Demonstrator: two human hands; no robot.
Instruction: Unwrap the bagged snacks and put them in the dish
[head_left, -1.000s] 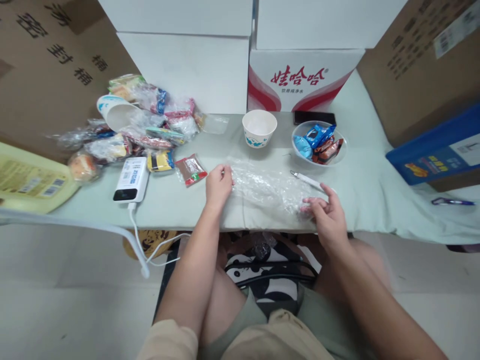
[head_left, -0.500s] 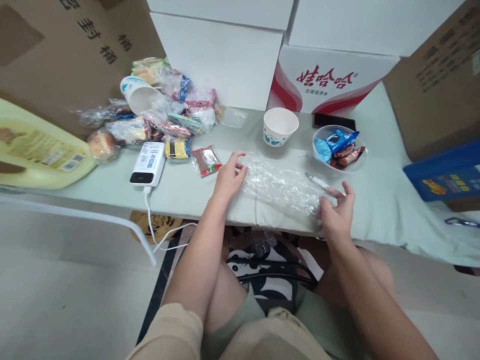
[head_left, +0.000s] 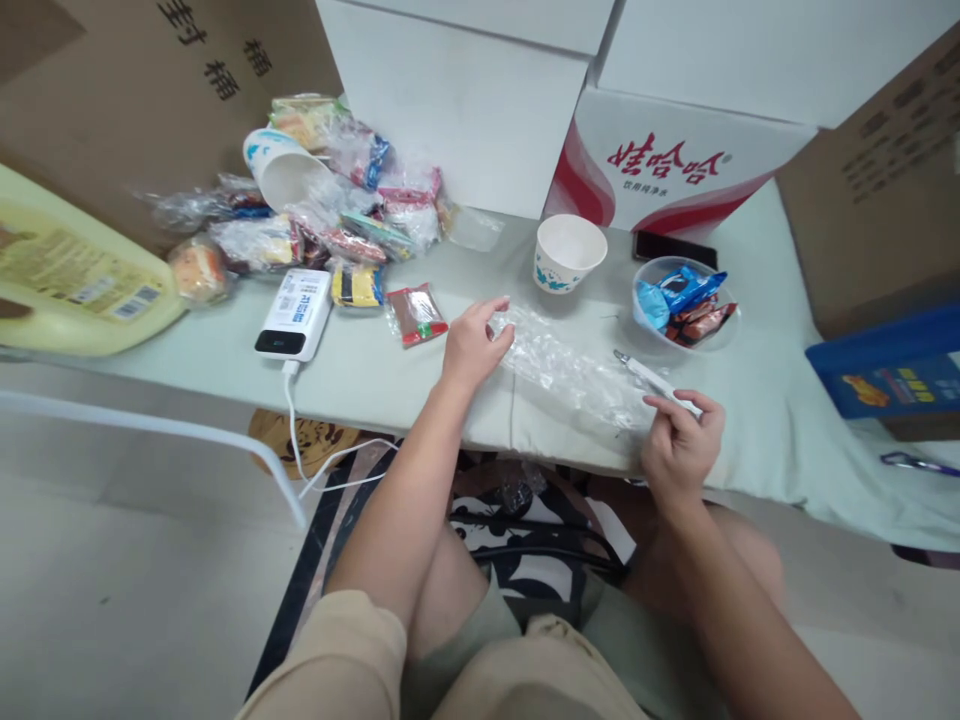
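Now | left hand (head_left: 474, 345) apart, touching bag (head_left: 577, 370) | right hand (head_left: 679, 445) grip unclear | bowl (head_left: 718, 340): snacks (head_left: 686, 300)

half-seen things
jug (head_left: 67, 275) at the tabletop's (head_left: 225, 365) left edge is cut off; my right hand (head_left: 679, 450) covers the pen's (head_left: 646, 371) near end; the bowl (head_left: 721, 336) hides part of the phone (head_left: 671, 246).

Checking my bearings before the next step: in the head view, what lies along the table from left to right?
From the left: jug → power bank → red packet → left hand → clear bag → right hand → blue box.
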